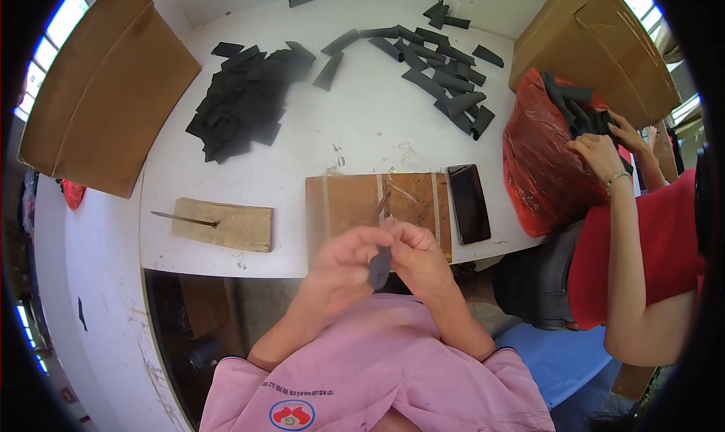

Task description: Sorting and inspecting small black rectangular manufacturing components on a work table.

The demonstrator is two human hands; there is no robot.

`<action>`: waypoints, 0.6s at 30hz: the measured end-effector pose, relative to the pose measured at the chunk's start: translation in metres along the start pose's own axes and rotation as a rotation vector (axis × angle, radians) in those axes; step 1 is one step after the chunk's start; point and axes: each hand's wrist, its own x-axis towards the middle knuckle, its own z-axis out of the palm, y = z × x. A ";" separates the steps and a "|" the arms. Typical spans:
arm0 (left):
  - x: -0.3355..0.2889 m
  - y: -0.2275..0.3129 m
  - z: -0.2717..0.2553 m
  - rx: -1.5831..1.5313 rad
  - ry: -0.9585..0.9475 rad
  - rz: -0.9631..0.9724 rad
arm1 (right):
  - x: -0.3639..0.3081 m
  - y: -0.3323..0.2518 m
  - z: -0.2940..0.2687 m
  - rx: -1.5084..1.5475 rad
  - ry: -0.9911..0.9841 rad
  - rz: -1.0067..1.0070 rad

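Note:
Both my hands meet over the near edge of a brown board (355,198), in front of my pink shirt. Between them is a small rolled dark grey piece (380,270), soft-looking, like foam or rubber sheet. My right hand (423,266) pinches it with thumb and fingers. My left hand (340,262), slightly blurred, closes round its other side. Fingers hide the upper end of the piece. Just beyond the fingertips, a thin rusty brown strip (386,201) stands at the board; its lower end is hidden.
Flat dark pieces (242,100) lie heaped at the far left, rolled ones (445,66) at the far right. A wooden block (242,232) with a thin blade (185,219), a phone (469,204) and cardboard boxes (106,84) are around. At right, a co-worker's hands (600,156) reach into a red bag (536,168).

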 end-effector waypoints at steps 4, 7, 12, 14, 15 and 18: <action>0.001 -0.005 0.010 0.698 0.323 0.240 | 0.003 -0.014 0.014 0.223 0.101 0.015; 0.004 -0.016 0.007 0.857 0.399 0.399 | 0.002 -0.020 0.017 -0.514 0.178 -0.334; 0.011 -0.013 0.029 0.832 0.430 0.539 | 0.004 -0.047 0.039 -0.724 0.227 -0.457; 0.012 0.000 0.034 0.626 0.342 0.450 | 0.008 -0.060 0.044 -0.803 0.243 -0.444; 0.014 0.009 0.036 0.418 0.250 0.350 | 0.011 -0.066 0.042 -0.727 0.204 -0.381; 0.019 0.032 0.050 -0.049 -0.250 0.070 | 0.021 -0.089 0.048 -0.573 0.110 -0.282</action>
